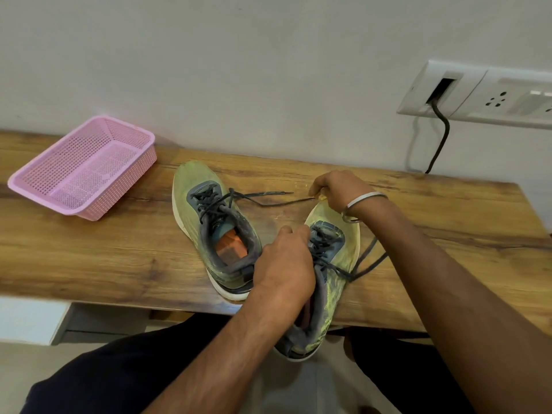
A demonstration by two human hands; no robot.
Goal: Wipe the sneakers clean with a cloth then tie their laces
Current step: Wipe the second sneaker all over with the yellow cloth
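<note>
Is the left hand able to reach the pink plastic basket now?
Probably yes: the left hand grips the nearer green sneaker, but bare wooden table lies between it and the pink plastic basket.

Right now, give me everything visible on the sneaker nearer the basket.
The left sneaker is yellow-green mesh with a grey tongue and collar, a white sole and an orange insole showing inside. It sits upright on the wooden table, toe toward the wall, heel near the front edge. Its dark laces are untied, both ends trailing right across the wood. The left hand overlaps its heel; actual contact is unclear.
</note>
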